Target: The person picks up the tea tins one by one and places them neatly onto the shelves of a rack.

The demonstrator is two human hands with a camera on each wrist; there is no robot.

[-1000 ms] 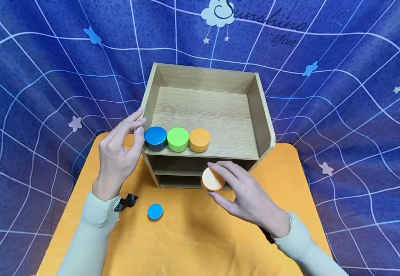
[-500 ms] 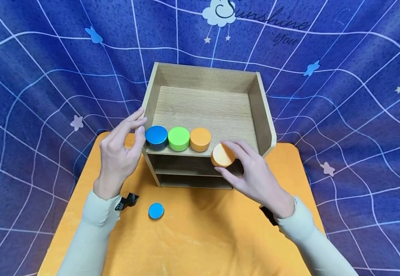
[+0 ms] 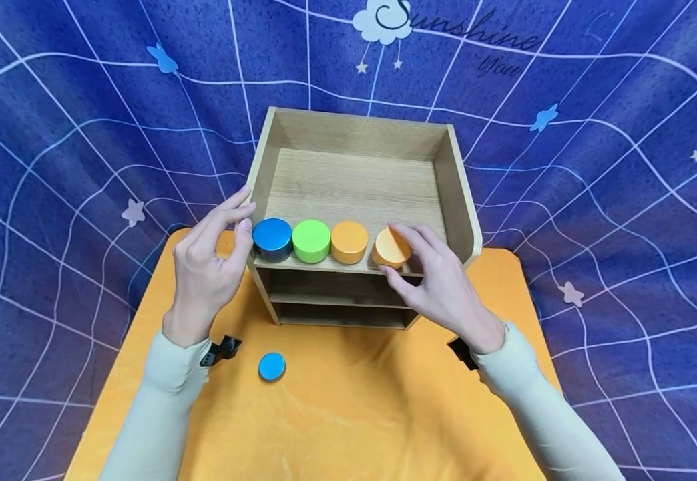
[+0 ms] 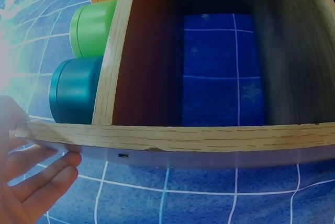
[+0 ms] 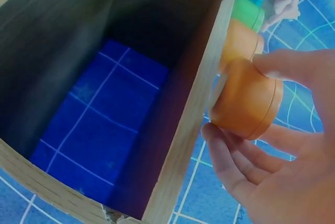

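Observation:
My right hand [image 3: 438,280] pinches an orange round tin [image 3: 391,248] between thumb and fingers. It is tilted at the front edge of the wooden shelf unit's top [image 3: 354,180]; whether it touches the board I cannot tell. To its left, a second orange tin [image 3: 349,242], a green tin [image 3: 311,241] and a dark blue tin [image 3: 273,239] stand in a row. The left hand [image 3: 210,267] grips the front of the unit's left side panel [image 4: 157,139], thumb near the blue tin and fingers on the outer face. A small gap separates the two orange tins.
A light blue round tin [image 3: 272,367] lies on the orange tablecloth [image 3: 324,414] in front of the unit. Below the top are open shelf compartments [image 3: 336,290]. A blue patterned curtain [image 3: 348,73] hangs behind and at both sides.
My right hand has carried the orange tin rightward and up, from in front of the lower shelves to the top board's front edge. The left hand has stayed on the side panel.

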